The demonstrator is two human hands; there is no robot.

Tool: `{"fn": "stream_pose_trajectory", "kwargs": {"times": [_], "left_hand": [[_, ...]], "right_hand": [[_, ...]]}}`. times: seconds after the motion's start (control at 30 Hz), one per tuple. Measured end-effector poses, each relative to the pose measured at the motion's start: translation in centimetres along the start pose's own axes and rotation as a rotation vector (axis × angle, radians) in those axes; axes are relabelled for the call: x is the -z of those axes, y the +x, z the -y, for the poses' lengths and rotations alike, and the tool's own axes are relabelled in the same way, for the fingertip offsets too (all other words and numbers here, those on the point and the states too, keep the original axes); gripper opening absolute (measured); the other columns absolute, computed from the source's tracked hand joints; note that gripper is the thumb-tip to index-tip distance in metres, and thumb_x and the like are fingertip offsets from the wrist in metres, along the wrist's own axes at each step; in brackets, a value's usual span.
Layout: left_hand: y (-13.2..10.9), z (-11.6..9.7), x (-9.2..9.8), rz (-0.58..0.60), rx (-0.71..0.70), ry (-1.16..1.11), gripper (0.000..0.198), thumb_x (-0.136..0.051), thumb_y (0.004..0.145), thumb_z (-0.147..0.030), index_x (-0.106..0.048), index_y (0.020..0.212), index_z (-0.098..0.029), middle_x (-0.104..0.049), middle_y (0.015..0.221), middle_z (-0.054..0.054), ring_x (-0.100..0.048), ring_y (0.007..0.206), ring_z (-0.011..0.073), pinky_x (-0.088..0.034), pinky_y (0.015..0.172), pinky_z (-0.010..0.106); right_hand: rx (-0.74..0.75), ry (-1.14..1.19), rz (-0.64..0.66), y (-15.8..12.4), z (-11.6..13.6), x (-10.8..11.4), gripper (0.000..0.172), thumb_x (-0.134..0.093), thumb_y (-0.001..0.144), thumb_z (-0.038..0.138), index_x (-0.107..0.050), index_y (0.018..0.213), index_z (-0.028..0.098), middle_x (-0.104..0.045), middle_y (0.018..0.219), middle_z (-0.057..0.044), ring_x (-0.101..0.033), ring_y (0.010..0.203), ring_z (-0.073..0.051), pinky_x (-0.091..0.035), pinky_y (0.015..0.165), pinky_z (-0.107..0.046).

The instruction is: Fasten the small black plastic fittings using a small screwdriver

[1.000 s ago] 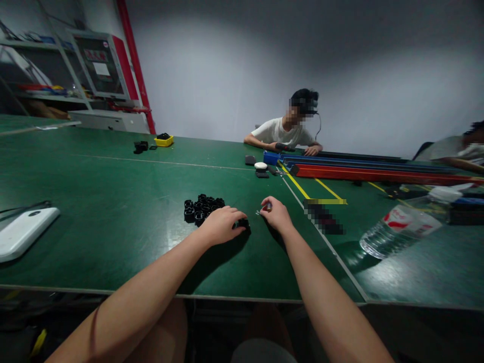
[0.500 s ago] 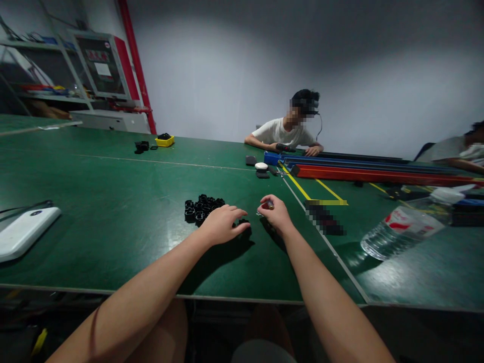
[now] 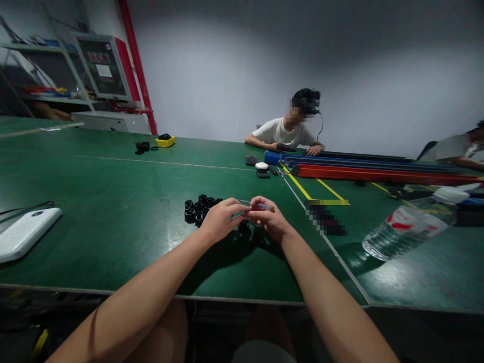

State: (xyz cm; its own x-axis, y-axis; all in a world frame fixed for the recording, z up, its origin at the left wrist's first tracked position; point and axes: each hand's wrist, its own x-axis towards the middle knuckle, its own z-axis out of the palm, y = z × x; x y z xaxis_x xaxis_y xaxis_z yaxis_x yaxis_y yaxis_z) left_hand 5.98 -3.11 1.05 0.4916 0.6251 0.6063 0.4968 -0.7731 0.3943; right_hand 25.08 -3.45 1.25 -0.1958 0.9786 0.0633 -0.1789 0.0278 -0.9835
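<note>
My left hand [image 3: 219, 220] and my right hand [image 3: 273, 221] meet just above the green table [image 3: 113, 212], fingertips pinched together on a small thin item with a reddish part [image 3: 260, 207]; I cannot make out what it is. A small black part [image 3: 244, 227] lies on the table under the hands. A pile of several black ring-shaped parts [image 3: 200, 207] sits just left of my left hand.
A white device with a cable [image 3: 22, 233] lies at the left edge. A plastic water bottle [image 3: 408, 226] lies on its side at the right. Long red and blue rails [image 3: 378, 171] run along the far right, where a person in a white shirt [image 3: 283, 132] sits. A yellow tray [image 3: 165, 140] stands far back.
My left hand has lifted off the black part on the table and come up to meet my right hand, which has also risen a little with the small item.
</note>
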Motion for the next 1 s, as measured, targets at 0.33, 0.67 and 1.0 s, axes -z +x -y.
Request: {"fn": "stream_pose_trajectory", "kwargs": {"times": [0.33, 0.67, 1.0], "left_hand": [[-0.1, 0.2, -0.2, -0.102, -0.048, -0.051, 0.016, -0.062, 0.094, -0.031, -0.075, 0.099, -0.023, -0.069, 0.097, 0.004, -0.067, 0.083, 0.0145, -0.052, 0.075, 0.025], [-0.1, 0.0, 0.2, -0.119, -0.005, 0.017, 0.023, -0.06, 0.095, -0.034, -0.074, 0.081, -0.021, -0.069, 0.092, 0.003, -0.064, 0.074, 0.0121, -0.049, 0.068, 0.023], [0.2, 0.3, 0.1, -0.201, 0.147, -0.171, 0.013, -0.065, 0.088, -0.024, -0.076, 0.083, -0.018, -0.069, 0.074, 0.003, -0.058, 0.062, 0.0116, -0.045, 0.06, 0.022]], "right_hand": [[-0.021, 0.024, 0.003, -0.2, 0.0, -0.2, 0.039, -0.089, 0.053, 0.025, -0.057, 0.076, 0.022, -0.059, 0.065, 0.006, -0.052, 0.052, -0.009, -0.033, 0.047, -0.02], [-0.015, -0.012, -0.021, -0.2, 0.1, -0.3, 0.042, -0.091, 0.055, 0.032, -0.057, 0.075, 0.02, -0.062, 0.064, 0.004, -0.056, 0.05, -0.01, -0.031, 0.044, -0.019], [0.027, 0.018, -0.086, 0.2, 0.4, -1.1, 0.048, -0.086, 0.059, 0.055, -0.059, 0.077, 0.02, -0.072, 0.07, -0.002, -0.059, 0.049, -0.011, -0.028, 0.038, -0.019]]}}
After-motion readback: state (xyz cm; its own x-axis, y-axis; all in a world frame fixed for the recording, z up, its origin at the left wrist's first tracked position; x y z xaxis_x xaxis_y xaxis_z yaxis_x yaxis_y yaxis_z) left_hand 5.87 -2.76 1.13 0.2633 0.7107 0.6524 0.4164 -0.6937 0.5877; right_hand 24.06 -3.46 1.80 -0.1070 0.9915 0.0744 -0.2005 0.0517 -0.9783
